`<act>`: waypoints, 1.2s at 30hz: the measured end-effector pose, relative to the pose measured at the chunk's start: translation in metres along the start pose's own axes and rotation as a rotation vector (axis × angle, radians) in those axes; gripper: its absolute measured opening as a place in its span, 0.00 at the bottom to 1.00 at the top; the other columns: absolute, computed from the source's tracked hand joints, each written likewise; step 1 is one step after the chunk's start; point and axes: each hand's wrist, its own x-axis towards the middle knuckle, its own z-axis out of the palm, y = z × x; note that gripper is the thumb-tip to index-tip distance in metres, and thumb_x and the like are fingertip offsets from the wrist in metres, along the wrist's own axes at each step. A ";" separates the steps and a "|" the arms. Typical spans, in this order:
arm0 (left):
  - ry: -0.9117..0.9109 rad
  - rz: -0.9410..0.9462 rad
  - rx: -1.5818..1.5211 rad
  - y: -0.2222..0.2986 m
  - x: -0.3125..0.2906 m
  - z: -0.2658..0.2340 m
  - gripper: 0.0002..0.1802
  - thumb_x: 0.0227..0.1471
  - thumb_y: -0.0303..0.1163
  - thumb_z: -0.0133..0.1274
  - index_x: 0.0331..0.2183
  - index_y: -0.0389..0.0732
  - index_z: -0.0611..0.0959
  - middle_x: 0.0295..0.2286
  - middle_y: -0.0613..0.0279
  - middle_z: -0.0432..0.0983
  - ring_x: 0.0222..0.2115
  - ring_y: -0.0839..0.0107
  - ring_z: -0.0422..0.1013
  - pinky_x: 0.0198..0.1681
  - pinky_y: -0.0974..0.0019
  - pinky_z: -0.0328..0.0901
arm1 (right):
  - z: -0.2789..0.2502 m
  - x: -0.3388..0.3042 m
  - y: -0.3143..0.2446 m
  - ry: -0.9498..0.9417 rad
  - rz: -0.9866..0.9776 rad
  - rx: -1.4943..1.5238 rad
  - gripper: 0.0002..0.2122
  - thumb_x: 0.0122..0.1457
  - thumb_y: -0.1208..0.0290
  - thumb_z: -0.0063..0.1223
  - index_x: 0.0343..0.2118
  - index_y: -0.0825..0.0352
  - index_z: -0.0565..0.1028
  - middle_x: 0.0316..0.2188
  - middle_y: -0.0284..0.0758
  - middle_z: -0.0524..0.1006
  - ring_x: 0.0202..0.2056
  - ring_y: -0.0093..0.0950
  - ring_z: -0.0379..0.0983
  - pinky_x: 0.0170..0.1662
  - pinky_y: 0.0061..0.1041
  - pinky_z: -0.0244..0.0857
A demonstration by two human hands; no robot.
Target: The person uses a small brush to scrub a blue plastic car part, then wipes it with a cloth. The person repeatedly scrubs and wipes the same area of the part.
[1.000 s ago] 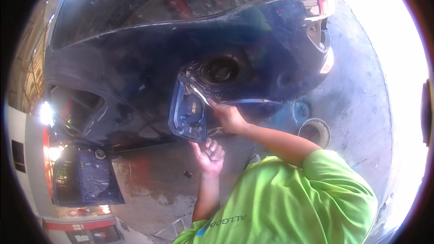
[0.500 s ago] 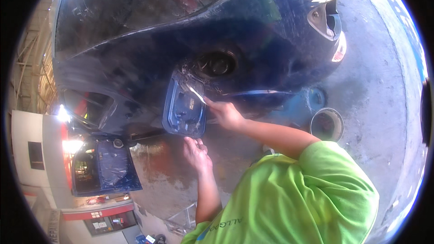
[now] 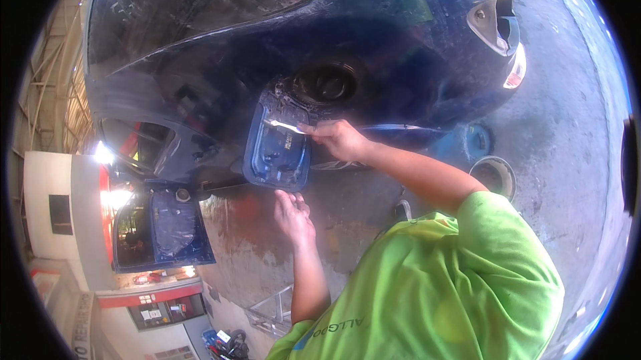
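Note:
An open fuel flap (image 3: pixel 267 163), dark blue with a ribbed inner face, stands out from the car's side panel (image 3: pixel 400 73). Beside its hinge is the round fuel filler recess (image 3: pixel 327 83). My right hand (image 3: pixel 340 138) is closed around a slim white tool (image 3: pixel 287 126) that looks like a toothbrush; its end lies against the flap's inner face. At the flap's near edge, my left hand (image 3: pixel 294 218) has its fingers bent, fingertips on the rim. The exact grip there is partly hidden.
To the right on the wet concrete floor stand a bucket (image 3: pixel 495 176) and a blue container (image 3: pixel 473 140). A car door (image 3: pixel 163 226) stands open at the left. A metal ladder-like frame (image 3: pixel 274 310) and a cabinet with a red edge (image 3: pixel 150 298) are at the lower left.
The white tool has tilted flatter across the flap, and my right hand has shifted slightly right and up. My left hand stays at the flap's edge. The whole view has shifted a little.

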 end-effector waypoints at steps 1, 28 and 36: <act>0.008 0.000 -0.008 0.000 0.000 0.000 0.20 0.71 0.46 0.46 0.30 0.42 0.73 0.27 0.68 0.65 0.24 0.78 0.66 0.16 0.77 0.54 | -0.001 -0.001 0.000 0.099 0.084 -0.067 0.25 0.59 0.86 0.51 0.59 0.60 0.77 0.31 0.43 0.79 0.33 0.37 0.78 0.41 0.34 0.73; -0.196 0.370 0.240 -0.018 -0.009 0.010 0.14 0.63 0.32 0.59 0.45 0.36 0.74 0.30 0.62 0.79 0.28 0.77 0.75 0.30 0.72 0.70 | 0.024 -0.061 -0.021 0.290 0.465 -0.030 0.16 0.61 0.80 0.57 0.52 0.66 0.80 0.29 0.41 0.77 0.30 0.36 0.77 0.36 0.32 0.71; -0.305 0.954 0.461 -0.006 0.013 0.058 0.22 0.51 0.29 0.71 0.38 0.34 0.73 0.25 0.64 0.79 0.22 0.81 0.73 0.25 0.73 0.68 | 0.030 -0.023 -0.029 0.376 0.400 -0.121 0.08 0.64 0.79 0.55 0.44 0.71 0.81 0.32 0.39 0.78 0.33 0.30 0.77 0.38 0.26 0.69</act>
